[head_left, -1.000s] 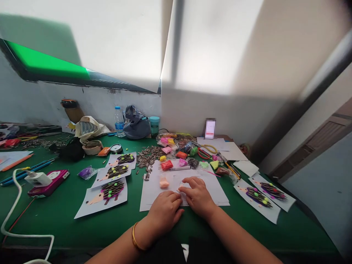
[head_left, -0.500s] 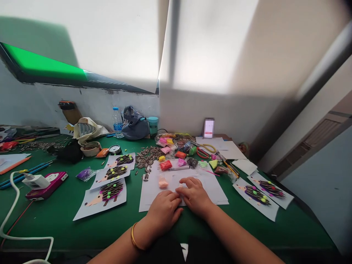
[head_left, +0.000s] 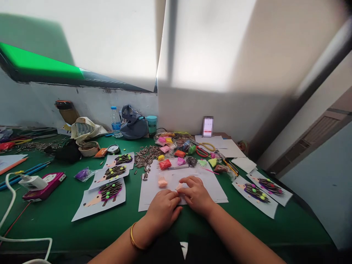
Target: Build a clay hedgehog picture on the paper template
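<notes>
A piece of peach modelling clay [head_left: 179, 186] lies on the white paper [head_left: 217, 189], partly covered by fingers. My right hand [head_left: 195, 193] curls over it, thumb and fingertips closed about the clay. Beside it, my left hand [head_left: 164, 206] rests on the paper's near edge, fingers laid down and thumb apart; its fingertips are close to the right hand's. A gold bangle [head_left: 132, 235] circles the left wrist. A larger peach clay lump [head_left: 162, 182] sits on the paper, ahead of the left hand.
Clay packets, including a red one [head_left: 165, 164], and a marker [head_left: 178, 167] lie behind the hands. Sunflower seeds [head_left: 147, 156] are heaped farther left. Hedgehog pictures [head_left: 104, 198] lie at left, others [head_left: 255, 198] at right. A phone [head_left: 208, 126] stands by the wall.
My right fingers have shifted slightly, uncovering more of the peach clay under them. My left hand stays nearly in place. The whole view has moved a little.
</notes>
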{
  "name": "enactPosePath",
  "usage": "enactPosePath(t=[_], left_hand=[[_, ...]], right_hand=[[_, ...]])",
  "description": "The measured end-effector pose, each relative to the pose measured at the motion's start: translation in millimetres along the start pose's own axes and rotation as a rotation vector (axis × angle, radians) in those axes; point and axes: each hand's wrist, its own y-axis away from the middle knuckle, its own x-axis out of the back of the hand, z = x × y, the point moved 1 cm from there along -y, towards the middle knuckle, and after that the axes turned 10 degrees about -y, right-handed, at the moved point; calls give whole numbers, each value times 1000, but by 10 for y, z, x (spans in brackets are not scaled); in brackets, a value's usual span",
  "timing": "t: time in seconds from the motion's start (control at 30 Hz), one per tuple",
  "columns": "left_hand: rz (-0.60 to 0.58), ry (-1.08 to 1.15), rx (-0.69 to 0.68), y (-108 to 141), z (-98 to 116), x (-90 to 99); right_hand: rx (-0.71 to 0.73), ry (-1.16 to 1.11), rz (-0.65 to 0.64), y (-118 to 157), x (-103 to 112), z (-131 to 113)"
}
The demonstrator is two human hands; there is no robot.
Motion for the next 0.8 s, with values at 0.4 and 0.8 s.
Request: enactPosePath(t=[0.4,0.8], left_hand=[[27,34,43,-1,-11,11],[-25,-95,56,-378,-284,112]], right_hand=[[-141,26,161,-19,44,95],[-327,124,99,88,-1,392]])
